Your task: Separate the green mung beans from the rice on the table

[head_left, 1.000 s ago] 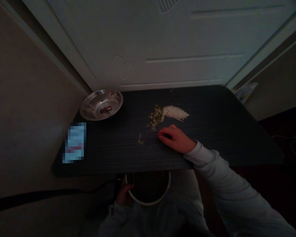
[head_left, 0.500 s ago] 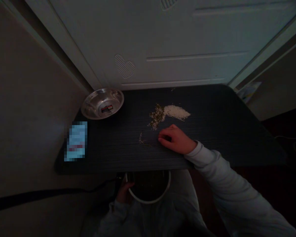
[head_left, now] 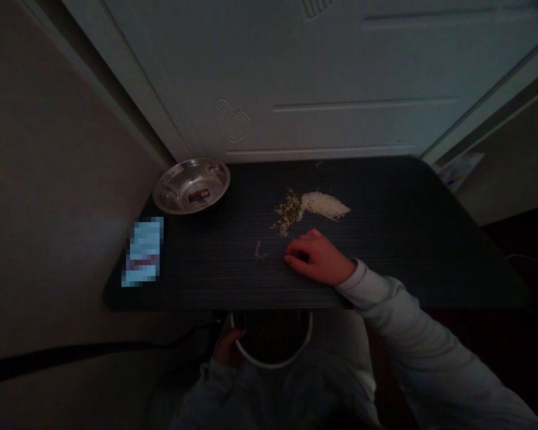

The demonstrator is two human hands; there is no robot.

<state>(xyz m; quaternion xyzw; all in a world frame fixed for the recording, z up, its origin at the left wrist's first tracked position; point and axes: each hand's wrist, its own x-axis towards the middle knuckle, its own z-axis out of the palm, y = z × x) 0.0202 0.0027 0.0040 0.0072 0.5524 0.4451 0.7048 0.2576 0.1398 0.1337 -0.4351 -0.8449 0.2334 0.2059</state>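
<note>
My right hand (head_left: 318,258) is over the dark table (head_left: 197,263), its fingers curled in and thumb and fingertips close together; whether anything is between them is hidden. Just beyond it lies a heap of white, rice-like grains (head_left: 326,205). Green bits mixed with white grains (head_left: 289,210) join its left end. A few stray grains (head_left: 260,252) lie left of my right fingertips. Below the near table edge, my left hand (head_left: 228,346) grips the side of a round container with a pale rim (head_left: 273,364), thumb over the rim. The container's inside is too dark to make out.
A shiny metal bowl (head_left: 190,186) with a label inside stands at the back left. A bright, pixelated phone-like rectangle (head_left: 142,252) lies at the left edge. A white panel with heart reliefs (head_left: 233,120) rises behind the table. A dark strap (head_left: 94,351) runs at lower left.
The view has shifted slightly, so the table and bowl sit a little further right. My right hand has moved slightly left relative to the grains. My left hand still grips the container.
</note>
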